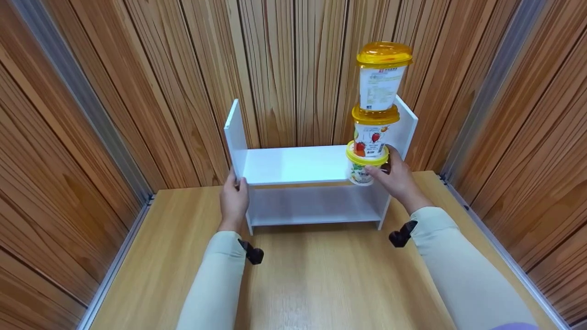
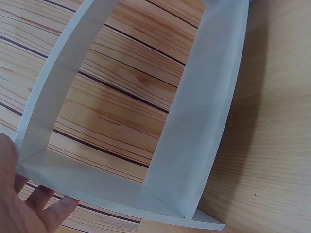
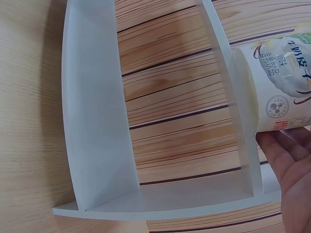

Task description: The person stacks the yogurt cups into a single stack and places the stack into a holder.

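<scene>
A white two-tier shelf (image 1: 293, 166) stands on the wooden table. My left hand (image 1: 234, 201) grips its left side panel, with several fingers (image 2: 57, 212) on the panel's outer face. At the upper board's right end is a stack of three lidded cups. My right hand (image 1: 398, 181) holds the lowest cup (image 1: 359, 174), its thumb in front. That cup's base is at the board's front edge. On it sits a fruit-printed cup (image 1: 367, 137) with an orange lid, and above that a taller cup (image 1: 379, 88) with a domed orange lid. The stack leans slightly right.
Wood-plank walls (image 1: 293, 68) close off the back and both sides. The table (image 1: 293, 275) stretches toward me in front of the shelf. The shelf's right side panel (image 1: 406, 126) rises just behind the cups. Each wrist carries a small black camera (image 1: 253, 253).
</scene>
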Motion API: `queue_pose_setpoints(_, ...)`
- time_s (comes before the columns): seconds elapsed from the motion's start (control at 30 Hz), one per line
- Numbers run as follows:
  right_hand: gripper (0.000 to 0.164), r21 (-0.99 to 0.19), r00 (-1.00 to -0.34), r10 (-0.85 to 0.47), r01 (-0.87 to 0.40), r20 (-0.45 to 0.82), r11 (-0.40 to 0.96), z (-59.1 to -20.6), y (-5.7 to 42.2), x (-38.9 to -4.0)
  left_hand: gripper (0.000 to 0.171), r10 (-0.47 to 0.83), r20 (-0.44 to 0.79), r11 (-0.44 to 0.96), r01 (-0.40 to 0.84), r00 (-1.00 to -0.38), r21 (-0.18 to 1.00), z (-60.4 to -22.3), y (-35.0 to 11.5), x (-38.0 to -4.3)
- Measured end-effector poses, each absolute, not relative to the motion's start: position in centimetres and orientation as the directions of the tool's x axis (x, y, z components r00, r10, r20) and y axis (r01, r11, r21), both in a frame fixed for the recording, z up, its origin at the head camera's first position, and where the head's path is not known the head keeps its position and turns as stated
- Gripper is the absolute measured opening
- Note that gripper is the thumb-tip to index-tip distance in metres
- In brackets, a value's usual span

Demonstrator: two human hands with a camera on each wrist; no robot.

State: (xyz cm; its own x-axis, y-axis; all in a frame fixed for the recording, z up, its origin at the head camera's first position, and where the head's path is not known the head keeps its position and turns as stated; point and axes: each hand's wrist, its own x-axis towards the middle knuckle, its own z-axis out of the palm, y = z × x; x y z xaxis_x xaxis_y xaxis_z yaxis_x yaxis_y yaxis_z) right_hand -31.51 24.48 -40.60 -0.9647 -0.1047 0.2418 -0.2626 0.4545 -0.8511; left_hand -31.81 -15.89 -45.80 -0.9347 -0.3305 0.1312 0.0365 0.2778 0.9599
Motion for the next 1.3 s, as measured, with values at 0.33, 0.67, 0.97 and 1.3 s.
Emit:
queue_pose_setpoints(0.33,0.105,-0.856,-0.968,-0.083,-0.250,0.238,0.453,-40.6,24.1,-32.3,0.057,-0.330,0.147,0.277,0.053,-0.932,0.959,-45.7,-15.8,-31.9)
queue_pose_setpoints(0.67,0.107,-0.850,-0.967,-0.088,-0.252,0.239,0.463,-40.7,23.7,-32.9,0.056,-0.325,0.169,0.279,0.076,-0.931,0.957,-45.7,-15.8,-31.8)
queue_pose_setpoints(0.97,0.106,-0.853,-0.966,-0.097,-0.258,0.241,0.453,-41.0,23.2,-33.4,0.057,-0.341,0.145,0.312,0.034,-0.929,0.949,-45.6,-15.8,-31.8)
queue_pose_setpoints(1.3,0.107,-0.864,-0.966,-0.110,-0.257,0.233,0.433,-41.0,22.0,-34.2,0.057,-0.342,0.127,0.287,0.026,-0.931,0.958,-45.8,-15.9,-32.1)
